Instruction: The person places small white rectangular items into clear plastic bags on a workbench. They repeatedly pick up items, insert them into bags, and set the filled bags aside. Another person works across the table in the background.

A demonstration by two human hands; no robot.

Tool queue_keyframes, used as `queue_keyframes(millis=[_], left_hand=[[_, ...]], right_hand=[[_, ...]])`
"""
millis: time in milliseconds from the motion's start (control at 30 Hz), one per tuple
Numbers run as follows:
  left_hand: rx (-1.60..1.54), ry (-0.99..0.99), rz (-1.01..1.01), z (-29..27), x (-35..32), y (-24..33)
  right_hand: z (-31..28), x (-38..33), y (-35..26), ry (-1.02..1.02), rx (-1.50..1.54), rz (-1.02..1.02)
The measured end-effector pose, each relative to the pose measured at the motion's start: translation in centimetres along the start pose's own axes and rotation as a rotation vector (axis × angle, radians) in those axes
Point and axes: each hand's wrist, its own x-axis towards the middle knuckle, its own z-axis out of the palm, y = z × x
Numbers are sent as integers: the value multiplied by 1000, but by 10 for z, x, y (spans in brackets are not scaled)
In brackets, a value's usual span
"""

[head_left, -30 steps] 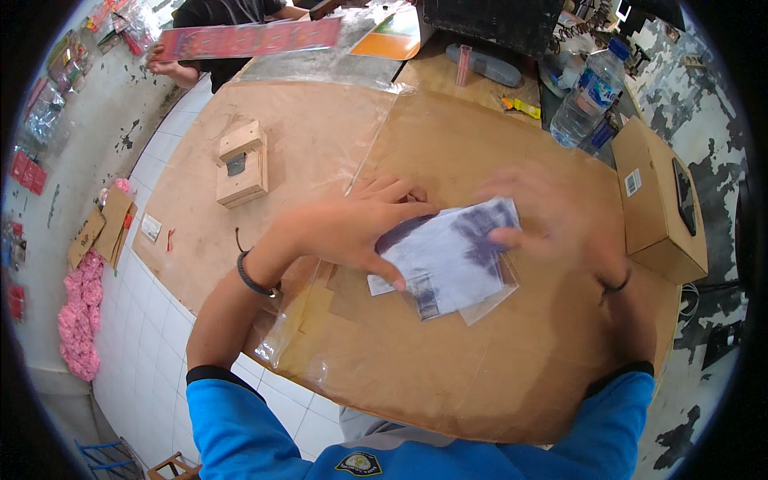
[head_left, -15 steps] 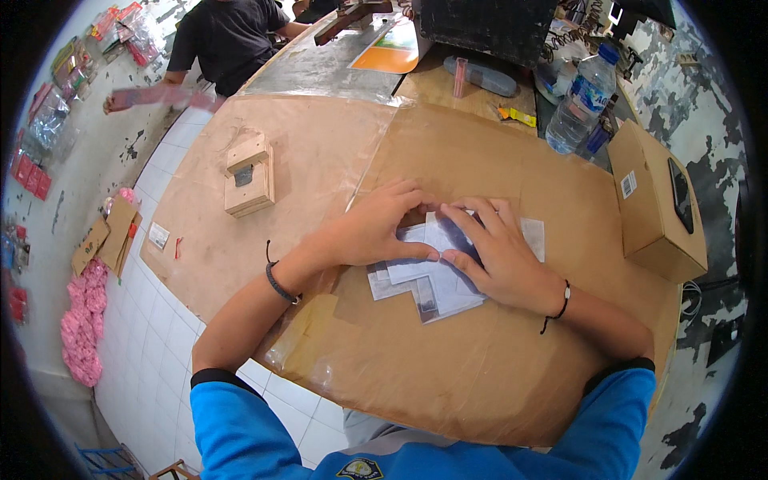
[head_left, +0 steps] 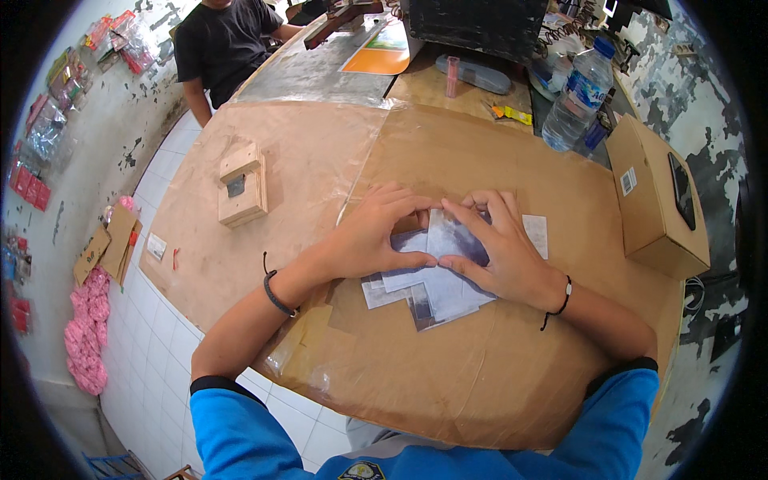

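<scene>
A small stack of printed paper sheets (head_left: 432, 288) lies on the cardboard-covered table (head_left: 448, 376), its corners fanned out toward me. My left hand (head_left: 376, 236) presses flat on the stack's left part, fingers pointing right. Beside it my right hand (head_left: 500, 252) presses on the right part, fingers pointing left and up. The fingertips of both hands nearly meet over the top sheet. A small white slip (head_left: 536, 234) lies just right of my right hand.
A small wooden block box (head_left: 242, 186) stands at the left of the table. A cardboard box (head_left: 652, 200) with a dark phone on top sits at the right. A water bottle (head_left: 578, 96) and a black case (head_left: 476, 24) stand at the back. A person in black (head_left: 220, 48) sits far left.
My hands went from lifting and shuffling the sheets to pressing them flat on the table. The view shifted, bringing the person at the back into sight.
</scene>
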Motion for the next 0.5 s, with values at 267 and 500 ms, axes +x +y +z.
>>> queue_keyframes(millis=[267, 500], left_hand=[[3, 9, 0, 2, -3, -4], [-28, 26, -3, 1, -1, -4]], right_hand=[[-5, 2, -4, -42, -84, -67], [-4, 1, 1, -92, -79, -61]])
